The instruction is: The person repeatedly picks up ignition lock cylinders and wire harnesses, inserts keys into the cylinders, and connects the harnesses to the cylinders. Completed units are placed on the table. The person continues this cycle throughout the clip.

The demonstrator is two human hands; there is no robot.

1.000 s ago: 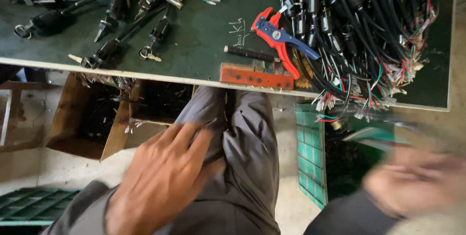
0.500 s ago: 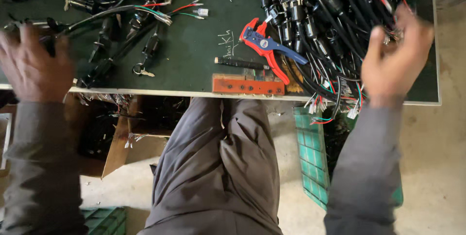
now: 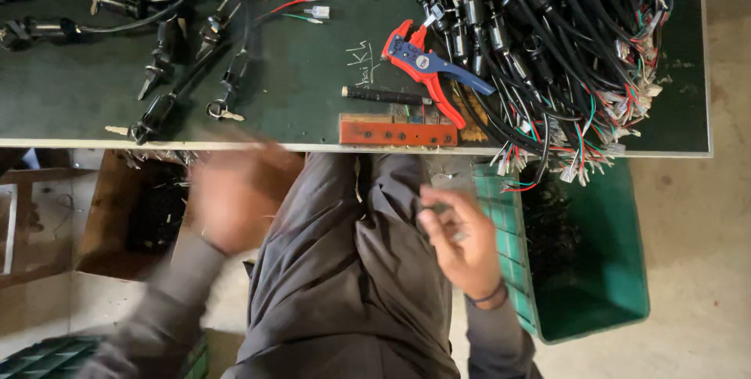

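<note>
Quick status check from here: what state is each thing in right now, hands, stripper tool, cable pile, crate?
Left hand: blurred, below the table edge, grip unclear.
Right hand: over the lap, fingers curled, something small and pale between them.
Wire stripper: lying flat on the table, untouched.
Cable pile: heaped, ends hanging over the table edge.
Green crate: on the floor, open.

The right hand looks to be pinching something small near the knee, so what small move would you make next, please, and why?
Probably lift the right hand to the wire bundle on the table. It hangs below the table edge beside the green crate; what its fingers pinch is too small to tell. The left hand is blurred, holding nothing clear.
</note>
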